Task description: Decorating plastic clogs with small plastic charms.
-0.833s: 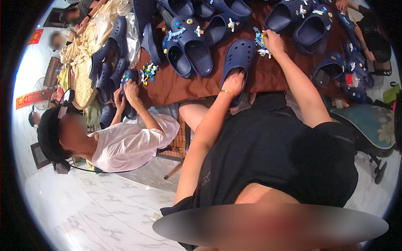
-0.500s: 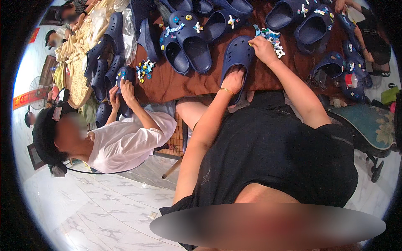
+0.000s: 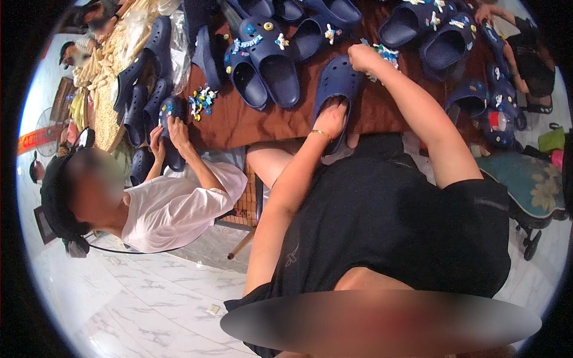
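The right hand (image 3: 363,58) has moved from the charm pile (image 3: 385,55) onto the toe of the navy clog (image 3: 334,89), fingers pinched, probably on a charm. The left hand (image 3: 332,117) holds the heel at the table's (image 3: 250,122) near edge

At the left of the frame a seated person in a white t-shirt (image 3: 173,209) and black cap (image 3: 57,197) holds a navy foam clog (image 3: 170,128). A heap of small colourful charms (image 3: 202,100) lies upper left on the brown tablecloth (image 3: 250,122). A teal floral cushioned chair (image 3: 528,191) stands at the right, pale marble floor tiles (image 3: 137,304) lower left
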Demonstrator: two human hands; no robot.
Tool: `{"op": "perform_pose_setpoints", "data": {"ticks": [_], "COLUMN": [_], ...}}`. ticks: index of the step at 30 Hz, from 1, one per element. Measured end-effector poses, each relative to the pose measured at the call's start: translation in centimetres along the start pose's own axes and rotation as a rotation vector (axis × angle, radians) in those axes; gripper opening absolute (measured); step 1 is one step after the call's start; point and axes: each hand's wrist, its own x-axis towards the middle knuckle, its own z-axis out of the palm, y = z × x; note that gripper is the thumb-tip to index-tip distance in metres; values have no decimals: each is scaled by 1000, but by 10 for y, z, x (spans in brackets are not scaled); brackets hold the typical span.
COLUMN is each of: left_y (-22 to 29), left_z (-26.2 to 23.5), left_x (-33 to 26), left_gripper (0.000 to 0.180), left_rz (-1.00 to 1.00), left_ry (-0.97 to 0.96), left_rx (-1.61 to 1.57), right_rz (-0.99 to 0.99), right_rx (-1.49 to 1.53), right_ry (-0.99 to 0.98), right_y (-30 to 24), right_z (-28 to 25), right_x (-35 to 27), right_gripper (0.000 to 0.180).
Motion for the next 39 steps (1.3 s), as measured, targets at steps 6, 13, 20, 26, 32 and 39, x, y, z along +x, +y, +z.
{"op": "perform_pose_setpoints", "data": {"ticks": [6,13,20,26,32,39], "left_y": [26,24,2,11,-1,13], "left_z": [-32,-18,9,-7,17,-7], "left_x": [-1,-11,-4,-5,-2,-15], "left_gripper": [25,36,29,29,23,21], "left_rz": [-167,-50,3,4,104,55], "left_ry": [-181,-97,9,-10,204,117], "left_rx": [-119,-133,-104,-85,-57,-78], "right_rz": [-42,130,337,413,410,296], "right_rx": [-223,495,-100,-144,-109,122], "right_ry": [64,50,228,237,259,400], "right_y": [-40,30,55,39,38,74], "right_z": [4,-1,14,6,5,14], "right_x": [5,-26,-66,-78,-71,-58], "right_gripper": [21,19,25,30,25,33]}}
